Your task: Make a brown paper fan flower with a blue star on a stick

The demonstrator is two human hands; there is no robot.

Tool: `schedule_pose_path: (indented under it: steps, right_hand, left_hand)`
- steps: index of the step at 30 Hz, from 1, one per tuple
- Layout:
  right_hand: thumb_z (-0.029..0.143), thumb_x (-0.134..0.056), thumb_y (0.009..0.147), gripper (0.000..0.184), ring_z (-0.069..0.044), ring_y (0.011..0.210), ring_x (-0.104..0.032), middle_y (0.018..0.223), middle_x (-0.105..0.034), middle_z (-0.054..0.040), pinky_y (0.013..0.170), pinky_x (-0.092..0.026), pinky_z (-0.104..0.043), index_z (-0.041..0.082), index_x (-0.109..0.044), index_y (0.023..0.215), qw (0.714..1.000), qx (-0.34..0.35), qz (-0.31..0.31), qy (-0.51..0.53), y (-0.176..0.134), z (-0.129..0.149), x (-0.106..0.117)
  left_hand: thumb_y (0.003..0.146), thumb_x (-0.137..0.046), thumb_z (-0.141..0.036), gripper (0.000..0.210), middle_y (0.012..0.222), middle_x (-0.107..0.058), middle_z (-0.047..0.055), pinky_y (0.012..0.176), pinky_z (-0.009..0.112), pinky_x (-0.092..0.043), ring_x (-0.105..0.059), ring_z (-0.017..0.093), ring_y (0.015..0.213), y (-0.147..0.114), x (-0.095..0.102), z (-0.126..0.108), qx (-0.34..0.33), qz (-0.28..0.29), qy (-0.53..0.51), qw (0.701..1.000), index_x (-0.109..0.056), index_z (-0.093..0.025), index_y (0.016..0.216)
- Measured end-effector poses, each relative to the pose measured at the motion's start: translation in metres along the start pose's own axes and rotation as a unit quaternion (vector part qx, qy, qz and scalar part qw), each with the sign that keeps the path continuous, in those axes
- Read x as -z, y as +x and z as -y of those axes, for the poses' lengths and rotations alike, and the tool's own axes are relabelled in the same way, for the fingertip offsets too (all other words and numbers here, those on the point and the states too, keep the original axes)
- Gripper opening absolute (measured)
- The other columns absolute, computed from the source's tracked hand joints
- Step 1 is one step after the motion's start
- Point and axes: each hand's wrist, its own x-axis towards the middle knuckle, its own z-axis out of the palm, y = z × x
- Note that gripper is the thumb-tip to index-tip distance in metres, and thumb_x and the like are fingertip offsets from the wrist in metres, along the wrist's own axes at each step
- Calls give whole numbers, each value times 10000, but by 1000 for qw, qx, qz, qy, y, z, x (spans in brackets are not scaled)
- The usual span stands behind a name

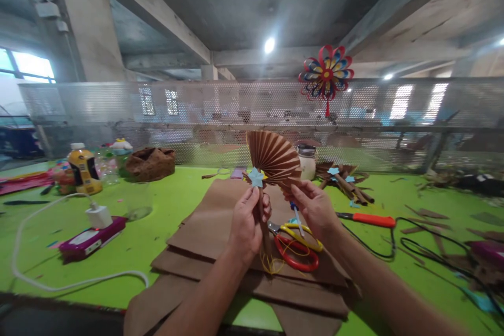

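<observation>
A pleated brown paper fan is spread out above the table, with a light-blue paper star at the base of its folds. My left hand is closed around the fan's rolled paper handle, just under the star. With thumb and fingertips, my right hand pinches the lower right edge of the pleats. Yellow string hangs at the handle's lower end. Below my right hand, scissors with red and yellow grips lie on stacked brown paper sheets.
An orange-handled tool with a black cord lies right. Finished-looking brown pieces with blue stars and a lidded jar stand behind. On the left are a purple power strip, a clear cup and a yellow bottle.
</observation>
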Motion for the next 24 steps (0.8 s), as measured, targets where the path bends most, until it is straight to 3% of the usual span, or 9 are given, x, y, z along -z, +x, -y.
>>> schedule_pose_path:
  steps: [6,12,19,24]
  right_hand:
    - [316,-692,668,217,-137,705,-585,777,-640,-21,663,-489,-284,177,-613,814,1000,4,-13,6,0,-6,1]
    - [315,-714,638,224,-140,695,-609,768,-650,-23,615,-499,-261,163,-626,778,999,0,-35,6,12,0,23]
    - [369,-697,637,248,-127,633,-615,735,-670,-30,565,-503,-242,166,-629,762,996,-38,-83,26,24,7,47]
    - [360,-704,617,244,-136,604,-609,685,-671,-53,560,-489,-253,138,-646,700,993,-78,-25,-81,19,-2,45]
  left_hand:
    - [768,-560,-347,225,613,-471,-34,420,147,-277,-408,34,475,3,6,-1,11,6,8,1000,-437,-159,764]
    - [749,-578,-378,248,607,-515,-30,395,135,-273,-431,32,452,6,15,7,16,-11,102,995,-481,-154,794]
    - [754,-582,-342,231,660,-557,-6,441,139,-335,-485,42,509,8,19,14,36,0,122,992,-512,-146,856]
    - [740,-600,-313,226,672,-569,-4,452,145,-355,-505,48,523,11,20,12,41,11,120,992,-508,-144,858]
